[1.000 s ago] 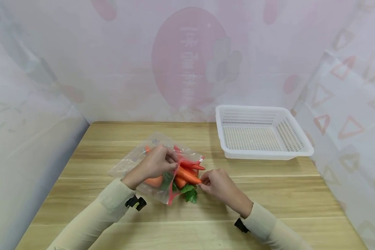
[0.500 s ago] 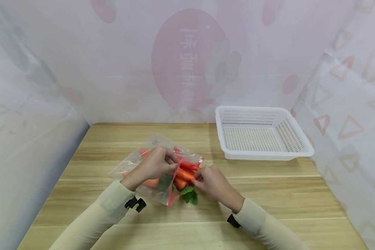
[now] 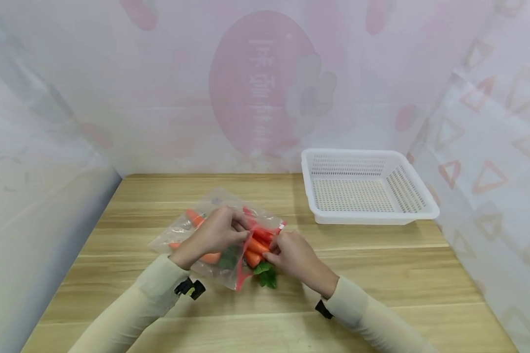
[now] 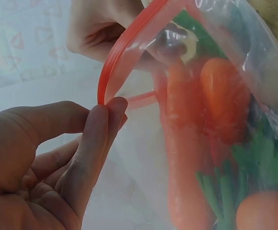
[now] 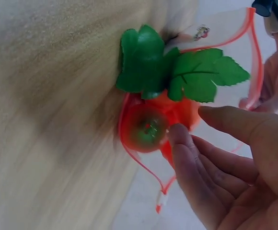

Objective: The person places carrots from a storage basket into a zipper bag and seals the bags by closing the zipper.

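Observation:
A clear zip bag (image 3: pixel 178 233) with a red zip edge lies on the table, its mouth facing right. My left hand (image 3: pixel 221 229) pinches the upper zip edge (image 4: pixel 112 62) between thumb and fingers, lifting it into an arch. At the mouth, my right hand (image 3: pixel 295 255) holds the end of a carrot (image 3: pixel 256 246) with thumb and fingertips; most of this carrot (image 4: pixel 184 158) is inside. More carrots (image 3: pixel 194 217) show through the plastic. A red vegetable end with a green centre (image 5: pixel 146 128) sits in the mouth, blurred. Green leaves (image 5: pixel 144 62) stick out below the carrot.
At the back right of the table stands a white perforated plastic basket (image 3: pixel 375 215) with nothing visible in it. The wooden table (image 3: pixel 380 279) is bounded by patterned pale sheets at the back and both sides. Black cameras (image 3: pixel 191 288) sit on the wrists.
My right hand has moved left towards the bag's mouth, and the carrot has slid further in. Carrots inside have shifted left. My left hand keeps its pinch on the zip edge.

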Available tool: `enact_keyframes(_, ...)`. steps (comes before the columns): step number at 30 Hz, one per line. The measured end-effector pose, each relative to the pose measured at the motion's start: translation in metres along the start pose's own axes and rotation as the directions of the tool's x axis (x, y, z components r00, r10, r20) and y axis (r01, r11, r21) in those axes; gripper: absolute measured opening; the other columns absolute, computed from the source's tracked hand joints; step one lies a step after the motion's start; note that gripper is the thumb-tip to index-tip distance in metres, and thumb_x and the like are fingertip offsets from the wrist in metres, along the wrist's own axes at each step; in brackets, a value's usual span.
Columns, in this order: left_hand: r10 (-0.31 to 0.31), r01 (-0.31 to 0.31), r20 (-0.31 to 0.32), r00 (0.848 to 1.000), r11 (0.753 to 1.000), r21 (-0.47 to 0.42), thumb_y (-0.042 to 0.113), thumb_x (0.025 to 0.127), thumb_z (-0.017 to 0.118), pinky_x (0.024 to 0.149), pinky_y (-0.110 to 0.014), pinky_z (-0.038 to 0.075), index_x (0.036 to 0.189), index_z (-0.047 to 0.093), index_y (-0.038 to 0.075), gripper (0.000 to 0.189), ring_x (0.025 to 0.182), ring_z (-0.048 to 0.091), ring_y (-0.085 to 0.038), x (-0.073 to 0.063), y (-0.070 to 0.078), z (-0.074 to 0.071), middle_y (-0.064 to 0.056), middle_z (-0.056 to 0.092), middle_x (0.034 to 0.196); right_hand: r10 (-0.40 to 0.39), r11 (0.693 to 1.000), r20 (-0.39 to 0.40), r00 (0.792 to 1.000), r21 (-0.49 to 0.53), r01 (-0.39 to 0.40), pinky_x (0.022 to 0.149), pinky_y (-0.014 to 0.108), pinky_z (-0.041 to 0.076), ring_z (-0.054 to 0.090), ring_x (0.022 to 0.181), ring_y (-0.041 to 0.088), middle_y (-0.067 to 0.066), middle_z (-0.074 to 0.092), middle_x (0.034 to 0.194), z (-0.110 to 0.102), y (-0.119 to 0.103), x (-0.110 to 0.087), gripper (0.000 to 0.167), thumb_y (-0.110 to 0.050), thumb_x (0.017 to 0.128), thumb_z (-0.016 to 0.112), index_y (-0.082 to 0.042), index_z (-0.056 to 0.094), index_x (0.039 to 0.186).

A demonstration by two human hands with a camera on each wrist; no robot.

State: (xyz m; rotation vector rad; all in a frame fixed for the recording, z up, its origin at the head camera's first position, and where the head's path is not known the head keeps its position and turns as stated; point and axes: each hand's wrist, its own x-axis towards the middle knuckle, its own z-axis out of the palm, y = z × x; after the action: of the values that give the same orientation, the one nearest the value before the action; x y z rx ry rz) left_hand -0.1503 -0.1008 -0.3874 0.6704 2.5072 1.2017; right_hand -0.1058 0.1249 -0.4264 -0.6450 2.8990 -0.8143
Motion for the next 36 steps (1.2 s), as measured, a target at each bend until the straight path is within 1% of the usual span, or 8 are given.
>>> enact_keyframes(4,-0.005,0.005,-0.002,1.0,1.0,0.003,0.007,0.093,0.075,0.067,-0.026,0.059,0.092,0.081,0.007,0.006,0.073,0.071,-0.008,-0.001,0.001,0.0,0.001,0.078,0.081,0.042,0.999,0.03,0.999,0.004,-0.042,0.062,0.022,0.054,0.065,0.068,0.006,0.001,0.076,0.078,-0.012,0.003,-0.009,0.013,-0.018,0.09,0.084,-0.006,0.08,0.085)
enact_keyframes(7,-0.008,0.008,0.001,1.0,1.0,-0.002,0.007,0.094,0.074,0.068,-0.026,0.059,0.094,0.081,0.005,0.007,0.074,0.071,-0.008,-0.002,0.001,-0.001,0.0,0.078,0.082,0.048,0.999,0.005,0.999,-0.016,-0.048,0.064,0.022,0.057,0.068,0.071,0.009,0.005,0.077,0.081,-0.024,0.009,-0.014,0.013,-0.014,0.088,0.084,-0.002,0.079,0.092)
enact_keyframes(12,-0.013,0.013,0.001,1.0,1.0,0.001,0.006,0.094,0.074,0.068,-0.025,0.059,0.095,0.081,0.003,0.007,0.074,0.071,-0.008,-0.003,0.002,-0.003,0.0,0.078,0.082,-0.023,0.996,-0.098,0.995,-0.085,0.014,0.071,0.032,0.064,0.077,0.079,0.022,0.013,0.08,0.089,-0.039,0.024,-0.013,0.017,-0.007,0.084,0.086,0.001,0.078,0.097)
enact_keyframes(14,-0.016,0.016,-0.002,1.0,1.0,0.005,0.006,0.093,0.075,0.068,-0.025,0.059,0.094,0.081,0.004,0.006,0.074,0.071,-0.008,-0.004,0.002,-0.003,0.0,0.078,0.082,-0.05,0.993,-0.115,0.992,-0.112,0.037,0.074,0.037,0.064,0.079,0.083,0.026,0.015,0.081,0.093,-0.042,0.03,-0.01,0.021,-0.006,0.084,0.086,0.002,0.079,0.101)
enact_keyframes(19,-0.021,0.021,0.0,1.0,1.0,0.008,0.006,0.093,0.075,0.069,-0.025,0.059,0.093,0.081,0.005,0.006,0.074,0.071,-0.008,-0.005,0.002,-0.003,0.0,0.078,0.082,-0.107,0.986,-0.119,0.987,-0.144,0.089,0.081,0.043,0.065,0.079,0.092,0.03,0.017,0.081,0.104,-0.041,0.04,-0.001,0.029,-0.004,0.085,0.085,0.002,0.079,0.112)
enact_keyframes(24,-0.02,0.02,-0.004,1.0,1.0,0.014,0.006,0.093,0.075,0.069,-0.025,0.059,0.093,0.081,0.007,0.006,0.075,0.07,-0.008,-0.007,0.002,-0.003,0.0,0.078,0.083,-0.15,0.978,-0.084,0.985,-0.157,0.136,0.085,0.044,0.064,0.079,0.097,0.031,0.015,0.081,0.111,-0.036,0.05,0.011,0.029,-0.001,0.088,0.081,0.0,0.078,0.117)
enact_keyframes(31,-0.014,0.014,-0.001,1.0,1.0,0.021,0.006,0.094,0.075,0.068,-0.026,0.058,0.094,0.081,0.006,0.006,0.074,0.071,-0.008,-0.008,0.004,-0.004,0.001,0.078,0.082,-0.214,0.956,-0.048,0.976,-0.214,0.199,0.089,0.042,0.063,0.078,0.1,0.025,0.009,0.081,0.108,-0.032,0.06,0.026,0.022,0.0,0.091,0.078,-0.005,0.08,0.112)
enact_keyframes(36,-0.013,0.013,-0.003,1.0,0.999,0.037,0.008,0.094,0.075,0.067,-0.026,0.058,0.094,0.081,0.006,0.007,0.074,0.07,-0.007,-0.008,0.004,-0.003,0.001,0.078,0.082,-0.257,0.939,-0.046,0.965,-0.249,0.239,0.086,0.039,0.063,0.078,0.095,0.022,0.008,0.082,0.101,-0.028,0.063,0.032,0.014,0.0,0.092,0.076,-0.006,0.081,0.104)
